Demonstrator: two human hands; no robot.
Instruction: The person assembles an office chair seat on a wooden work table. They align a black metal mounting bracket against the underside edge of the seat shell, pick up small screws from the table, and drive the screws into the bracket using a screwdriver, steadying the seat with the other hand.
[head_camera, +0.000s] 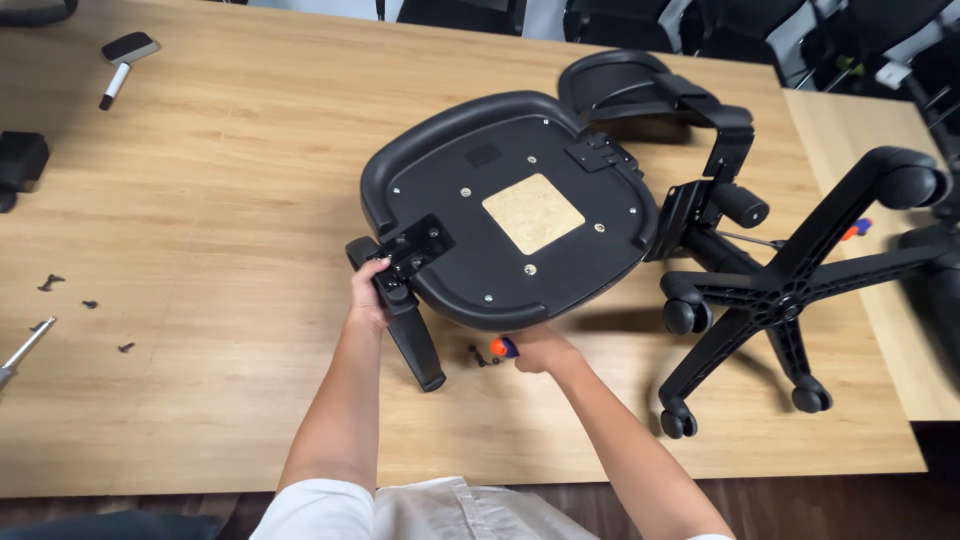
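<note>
left hand (368, 295): fingers clamped on armrest (408, 318) beside seat (505, 205) | right hand (535, 350): fingers closed around orange screwdriver (503, 347) near screws (480, 354) on table (200, 200)

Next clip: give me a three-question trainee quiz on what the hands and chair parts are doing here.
1. True or false: the left hand grips the armrest at the edge of the upturned chair seat.
2. What does the right hand hold? A) a hammer B) an orange-handled tool C) a castor wheel
3. Fill in: the five-legged wheeled base lies on the table to the ______ of the seat, as the camera sees it.

Key: 1 true; 2 B; 3 right.
</note>
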